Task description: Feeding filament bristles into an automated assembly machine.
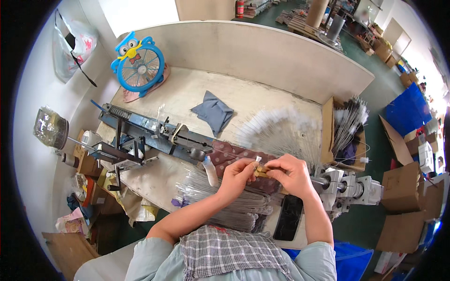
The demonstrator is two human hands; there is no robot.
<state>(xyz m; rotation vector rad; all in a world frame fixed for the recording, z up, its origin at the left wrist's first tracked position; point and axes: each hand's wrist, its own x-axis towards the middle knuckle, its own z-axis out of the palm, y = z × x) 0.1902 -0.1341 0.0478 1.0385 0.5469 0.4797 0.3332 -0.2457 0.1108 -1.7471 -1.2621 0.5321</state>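
My left hand (237, 177) and my right hand (291, 175) meet above the front right of the bench, fingertips pinched. Between them is a small brass-coloured block (261, 172), gripped from both sides. A small white piece (258, 159) sticks up by my left fingertips; what it belongs to is too small to tell. Beneath the hands lies a brown polka-dot cloth (228, 153). Many thin grey wires (234, 206) lie bundled under my left forearm. Beside my left hand, a whitish tube (210, 171) leans. Next to my right forearm rests a black phone (288, 218).
A long metal bench fixture (154, 136) with a crank runs along the left. White-tipped wires (281, 129) fan out beyond my hands; a cardboard box (328, 122) of wires stands right. Nearby are a clamp-like machine (349, 187), grey cloth (213, 112) and blue fan (140, 69).
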